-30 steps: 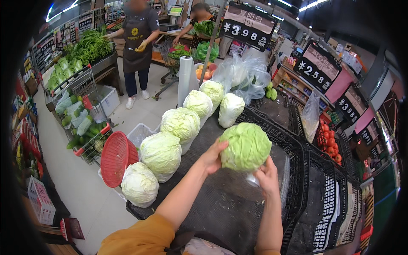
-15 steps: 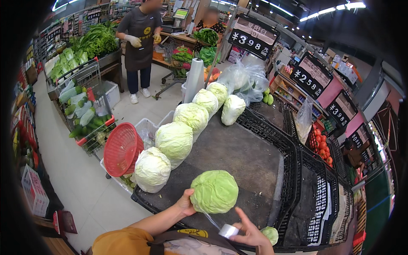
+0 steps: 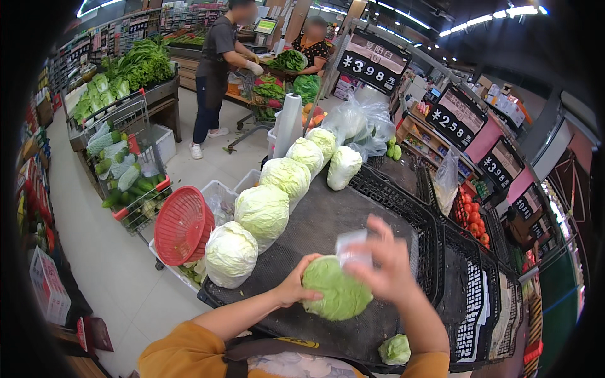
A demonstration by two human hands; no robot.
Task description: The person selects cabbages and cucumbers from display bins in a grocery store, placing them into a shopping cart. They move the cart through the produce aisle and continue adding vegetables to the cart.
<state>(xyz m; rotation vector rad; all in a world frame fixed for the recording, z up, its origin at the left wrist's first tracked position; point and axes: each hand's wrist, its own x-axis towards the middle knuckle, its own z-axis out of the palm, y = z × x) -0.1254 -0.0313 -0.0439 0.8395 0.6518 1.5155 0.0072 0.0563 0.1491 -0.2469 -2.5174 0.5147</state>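
Observation:
A round green cabbage (image 3: 335, 296) is held in my left hand (image 3: 295, 286) above the dark display mat (image 3: 328, 230); thumb and fingers wrap its left side. My right hand (image 3: 392, 263), blurred by motion, grips a small roll of transparent film (image 3: 353, 247) against the cabbage's upper right. Pale cabbages (image 3: 261, 213) stand in a row along the mat's left edge. An oblong Chinese cabbage (image 3: 345, 168) lies at the far end. Near my right forearm sits a small cabbage (image 3: 395, 349).
Black crates (image 3: 466, 302) border the mat on the right, with tomatoes (image 3: 474, 217) beyond. A red basket (image 3: 183, 225) stands at left, near a cart of vegetables (image 3: 135, 179). Farther back, a person in an apron (image 3: 217, 60) faces another person (image 3: 310, 47) across a cart (image 3: 268, 94).
The roll of film has moved from below the cabbage to its upper right, in my right hand. The cabbage has shifted right and tilted. The aproned person has turned toward the cart.

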